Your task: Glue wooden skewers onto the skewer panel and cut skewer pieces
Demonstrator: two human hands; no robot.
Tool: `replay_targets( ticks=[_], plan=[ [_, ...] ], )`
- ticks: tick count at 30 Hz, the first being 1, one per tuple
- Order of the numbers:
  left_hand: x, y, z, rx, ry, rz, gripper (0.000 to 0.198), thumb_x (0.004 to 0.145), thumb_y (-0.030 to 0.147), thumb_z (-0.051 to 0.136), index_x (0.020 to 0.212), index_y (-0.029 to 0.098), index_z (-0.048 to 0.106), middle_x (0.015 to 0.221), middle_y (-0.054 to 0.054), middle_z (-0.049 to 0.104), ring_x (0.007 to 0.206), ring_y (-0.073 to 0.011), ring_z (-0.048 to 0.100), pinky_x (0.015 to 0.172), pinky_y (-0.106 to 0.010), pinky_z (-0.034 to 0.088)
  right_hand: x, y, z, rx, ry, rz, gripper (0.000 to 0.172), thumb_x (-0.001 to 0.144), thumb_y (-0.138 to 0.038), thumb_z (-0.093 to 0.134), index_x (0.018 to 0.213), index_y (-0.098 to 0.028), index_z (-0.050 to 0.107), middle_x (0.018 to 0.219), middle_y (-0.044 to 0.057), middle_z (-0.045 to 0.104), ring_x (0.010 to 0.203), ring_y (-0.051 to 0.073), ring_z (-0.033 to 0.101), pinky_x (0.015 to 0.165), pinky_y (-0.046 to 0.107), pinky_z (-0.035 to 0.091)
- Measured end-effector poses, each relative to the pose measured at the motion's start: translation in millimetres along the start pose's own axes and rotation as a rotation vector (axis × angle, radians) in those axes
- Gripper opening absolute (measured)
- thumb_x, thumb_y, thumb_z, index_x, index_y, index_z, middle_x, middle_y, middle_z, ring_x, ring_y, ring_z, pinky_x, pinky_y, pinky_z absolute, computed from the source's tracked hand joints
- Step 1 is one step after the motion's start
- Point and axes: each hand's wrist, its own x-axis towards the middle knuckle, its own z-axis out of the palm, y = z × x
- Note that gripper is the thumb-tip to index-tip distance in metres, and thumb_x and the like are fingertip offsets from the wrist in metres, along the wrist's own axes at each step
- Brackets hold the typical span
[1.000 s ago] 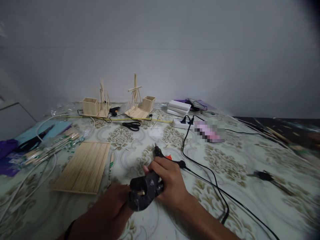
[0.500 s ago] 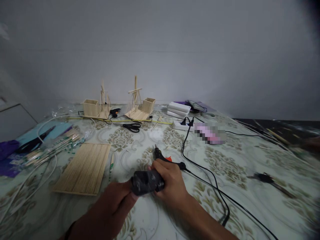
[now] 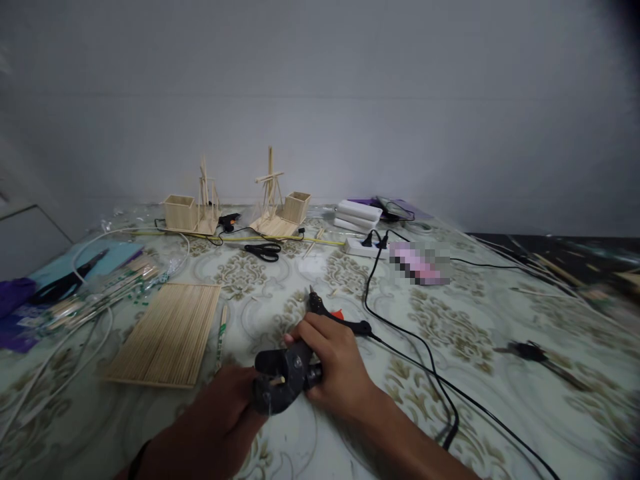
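My right hand (image 3: 340, 353) is wrapped round the handles of a black cutter (image 3: 295, 370), whose jaws point left and stand apart. Between those jaws shows the pale tip of a thin wooden stick (image 3: 277, 381). My left hand (image 3: 225, 407) is closed beside the jaws, fingers pinched at the stick's side; most of the stick is hidden. Just beyond my right hand lies a black glue gun (image 3: 325, 313) with an orange trigger. Left of my hands a flat panel of wooden sticks (image 3: 167, 333) rests on the patterned table, with a paper-wrapped stick (image 3: 221, 337) alongside.
Two stick models (image 3: 181, 212) (image 3: 280, 220) stand near the wall. Black scissors (image 3: 263, 251), a power strip (image 3: 363, 248) and a pixelated pink object (image 3: 417, 263) lie before them. Bagged sticks (image 3: 115, 290) are at left. Black cables (image 3: 425, 347) cross the right side, near a dark tool (image 3: 533, 353).
The cutter has turned, so its jaws now show apart with a stick tip between them. Both hands have shifted slightly left. The other table items stay put.
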Motion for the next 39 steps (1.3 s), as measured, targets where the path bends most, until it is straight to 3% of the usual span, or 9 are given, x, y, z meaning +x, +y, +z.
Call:
replay_targets(
  ticks=[8,15,20,27,30,33,39],
  plan=[
    [-4,-4,0.5,-0.014,0.005,-0.006,0.025,0.1,0.03,0.056,0.109,0.028,0.079,0.098,-0.004,0.081,0.077,-0.0189,0.068,0.085,-0.029,0.06,1,-3,-2,-0.035,0.033,0.003,0.017,0.094,-0.02,0.057,0.078,-0.02,0.06,0.072,0.002,0.059,0.062,0.017,0.055,0.06,0.03,0.036],
    [0,-1,-0.5,-0.038,-0.026,-0.049,0.025,0.1,0.033,0.055,0.098,0.028,0.08,0.093,-0.003,0.081,0.082,-0.0207,0.07,0.079,-0.029,0.058,3,-2,-2,-0.023,-0.015,0.006,0.016,0.092,-0.02,0.057,0.076,-0.021,0.058,0.068,0.0,0.057,0.058,0.016,0.052,0.057,0.03,0.032],
    [4,7,-4.4,-0.087,-0.055,-0.174,0.036,0.1,0.048,0.052,0.096,0.027,0.08,0.098,-0.007,0.081,0.088,-0.0239,0.073,0.079,-0.032,0.057,1,-1,-4,-0.045,-0.015,0.022,0.015,0.088,-0.017,0.056,0.074,-0.022,0.057,0.062,-0.002,0.055,0.052,0.014,0.049,0.054,0.03,0.029],
    [2,10,-5.4,-0.209,0.026,-0.299,0.051,0.1,0.067,0.048,0.102,0.026,0.078,0.089,-0.005,0.076,0.081,-0.0215,0.066,0.073,-0.029,0.056,-1,4,-3,-0.053,0.016,0.027,0.014,0.077,-0.01,0.056,0.072,-0.023,0.053,0.057,-0.003,0.055,0.047,0.013,0.048,0.051,0.028,0.029],
    [6,18,-9.0,-0.252,0.015,-0.275,0.052,0.106,0.062,0.041,0.097,0.023,0.075,0.082,-0.003,0.072,0.075,-0.0179,0.061,0.071,-0.027,0.053,1,6,-5,-0.049,0.036,0.02,0.016,0.075,-0.01,0.056,0.072,-0.024,0.05,0.057,-0.004,0.055,0.047,0.012,0.048,0.05,0.026,0.03],
    [9,25,-12.3,-0.205,0.04,-0.241,0.044,0.107,0.053,0.044,0.093,0.023,0.074,0.081,-0.001,0.072,0.076,-0.017,0.061,0.073,-0.026,0.052,4,6,-8,-0.055,0.063,0.024,0.019,0.083,-0.012,0.056,0.071,-0.024,0.048,0.06,-0.003,0.055,0.048,0.013,0.046,0.05,0.027,0.03],
    [6,17,-8.9,-0.106,0.014,-0.12,0.025,0.1,0.034,0.055,0.099,0.026,0.078,0.091,-0.003,0.08,0.083,-0.0203,0.069,0.076,-0.027,0.057,3,2,-6,-0.043,0.052,0.016,0.008,0.087,-0.017,0.056,0.083,-0.021,0.062,0.077,0.005,0.063,0.066,0.019,0.059,0.061,0.029,0.041]
  ],
)
